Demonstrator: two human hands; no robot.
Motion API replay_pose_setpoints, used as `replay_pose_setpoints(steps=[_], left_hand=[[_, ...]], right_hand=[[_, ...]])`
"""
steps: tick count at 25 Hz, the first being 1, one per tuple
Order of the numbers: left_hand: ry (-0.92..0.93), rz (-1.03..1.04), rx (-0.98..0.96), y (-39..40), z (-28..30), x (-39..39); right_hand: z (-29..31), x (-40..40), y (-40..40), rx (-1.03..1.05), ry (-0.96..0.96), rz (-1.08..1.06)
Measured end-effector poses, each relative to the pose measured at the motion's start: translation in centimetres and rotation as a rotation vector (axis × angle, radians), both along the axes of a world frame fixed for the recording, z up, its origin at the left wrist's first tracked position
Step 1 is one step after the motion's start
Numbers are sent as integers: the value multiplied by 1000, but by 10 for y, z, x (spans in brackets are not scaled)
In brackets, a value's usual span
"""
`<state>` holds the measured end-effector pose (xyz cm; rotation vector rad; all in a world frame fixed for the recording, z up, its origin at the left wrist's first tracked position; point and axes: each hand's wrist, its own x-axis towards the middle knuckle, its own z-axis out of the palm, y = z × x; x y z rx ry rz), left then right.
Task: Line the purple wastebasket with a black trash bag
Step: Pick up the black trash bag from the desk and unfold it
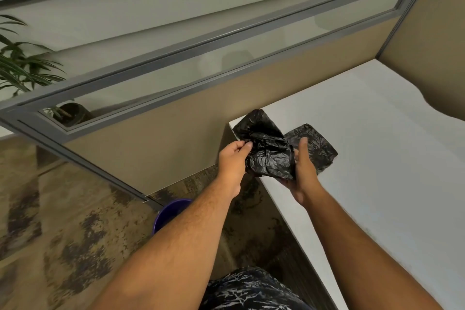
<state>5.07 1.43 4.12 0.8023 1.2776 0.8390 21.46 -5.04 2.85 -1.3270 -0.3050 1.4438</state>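
Observation:
A crumpled, partly folded black trash bag [264, 148] is held in the air over the corner of the white desk [377, 158]. My left hand [232, 161] pinches the bag's left edge between thumb and fingers. My right hand [303, 171] cups the bag from below and the right side. A second folded black bag [318, 147] lies flat on the desk just behind my right hand. The purple wastebasket [169, 210] stands on the floor below, left of the desk; my left forearm hides most of it.
A beige cubicle partition with a grey frame and glass strip [176, 53] runs behind the desk. A potted plant [22, 65] stands at the far left. Patterned brown carpet [63, 221] covers the floor around the wastebasket.

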Motion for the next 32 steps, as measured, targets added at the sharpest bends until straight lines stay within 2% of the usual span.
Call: replay_pose_setpoints(steps=[2, 5, 11, 17, 22, 27, 30, 32], left_hand=[[19, 13, 55, 5, -1, -14], [13, 28, 92, 15, 2, -39], [-274, 17, -67, 45, 15, -105], [-327, -96, -81, 68, 26, -160], [-180, -239, -46, 75, 21, -190], [-102, -336, -76, 66, 12, -200], [-100, -325, -96, 61, 5, -211], [-132, -246, -147, 64, 4, -221]], right_hand=[[-3, -12, -1, 13, -26, 93], [-10, -31, 1, -2, -26, 94], [7, -83, 13, 16, -127, -31], [22, -139, 21, 92, -81, -166], [16, -178, 13, -87, -555, -121], [26, -217, -10, 152, -932, -56], [24, -221, -19, 92, -887, -182], [21, -215, -27, 27, -678, -292]])
